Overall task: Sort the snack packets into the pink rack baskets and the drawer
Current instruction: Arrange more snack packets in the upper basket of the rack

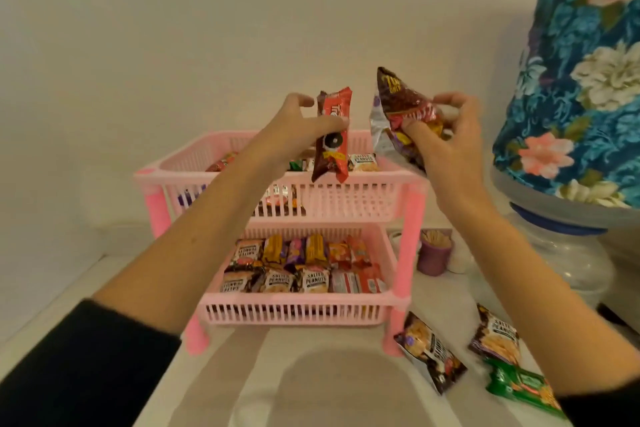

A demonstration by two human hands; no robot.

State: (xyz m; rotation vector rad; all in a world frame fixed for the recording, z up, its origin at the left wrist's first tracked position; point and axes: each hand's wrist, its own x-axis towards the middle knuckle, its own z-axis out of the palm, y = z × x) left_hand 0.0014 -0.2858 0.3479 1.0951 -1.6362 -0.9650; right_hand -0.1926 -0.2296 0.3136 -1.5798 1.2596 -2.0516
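A pink two-tier rack stands on the white counter. My left hand (294,130) holds a red and brown biscuit packet (330,135) upright above the rack's top basket (346,198). To its right, my right hand (443,146) grips a dark brown and silver snack bag (391,107) over the basket's right corner. A few packets lie in the top basket. The lower basket (294,310) is packed with salted peanut packets and chocolate bars. On the counter at the right lie two peanut packets (429,352) (495,336) and a green packet (523,388). No drawer is in view.
A large water bottle under a blue floral cover (581,97) stands on a dispenser at the right. A purple cup of toothpicks (434,253) sits behind the rack's right leg. A plain wall is close behind the rack.
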